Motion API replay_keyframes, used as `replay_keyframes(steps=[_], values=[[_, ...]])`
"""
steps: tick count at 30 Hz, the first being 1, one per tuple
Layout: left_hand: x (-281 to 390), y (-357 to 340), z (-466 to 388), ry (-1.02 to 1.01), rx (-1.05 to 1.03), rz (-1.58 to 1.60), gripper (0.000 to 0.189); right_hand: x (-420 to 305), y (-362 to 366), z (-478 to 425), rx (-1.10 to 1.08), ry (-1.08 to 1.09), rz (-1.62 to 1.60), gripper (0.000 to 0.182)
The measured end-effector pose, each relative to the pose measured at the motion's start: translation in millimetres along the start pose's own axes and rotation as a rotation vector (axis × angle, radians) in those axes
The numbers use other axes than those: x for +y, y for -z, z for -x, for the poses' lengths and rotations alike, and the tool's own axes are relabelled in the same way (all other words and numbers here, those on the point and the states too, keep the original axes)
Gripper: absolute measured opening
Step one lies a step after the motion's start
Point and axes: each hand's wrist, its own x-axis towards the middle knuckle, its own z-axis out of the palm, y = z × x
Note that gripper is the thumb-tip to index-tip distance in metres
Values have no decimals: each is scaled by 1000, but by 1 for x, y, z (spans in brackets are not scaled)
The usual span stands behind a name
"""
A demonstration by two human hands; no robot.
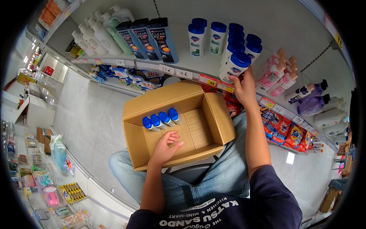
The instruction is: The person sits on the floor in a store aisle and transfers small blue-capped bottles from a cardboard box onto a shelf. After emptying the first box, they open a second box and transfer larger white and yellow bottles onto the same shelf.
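Note:
My right hand (245,86) grips a white bottle with a blue cap (235,67) at the front edge of the shelf, in front of several like bottles. Over the open cardboard box (220,117) on my lap is my left hand (167,144), its fingers loosely curled and holding nothing. Several blue-capped white bottles (160,120) stand in a row inside the box, along its far wall. More of the same bottles (218,38) stand upright further back on the shelf.
Black-labelled Clear shampoo bottles (163,41) and white pump bottles (105,34) stand on the left of the shelf. Pink bottles (276,75) and purple bottles (313,104) are on its right. Detergent bags (294,136) lie on the lower shelf, below the price-label rail (210,80).

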Motion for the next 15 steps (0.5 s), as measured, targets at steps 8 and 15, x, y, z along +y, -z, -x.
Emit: replay_keyframes(steps=[8,15], values=[[-1,0,0,-1,-3,-8,47,-3,0,-2,11,-15,-12,50],[-1,-1,-1,-2,-5,-13,47,0,-1,-5,21,-14,21,45]])
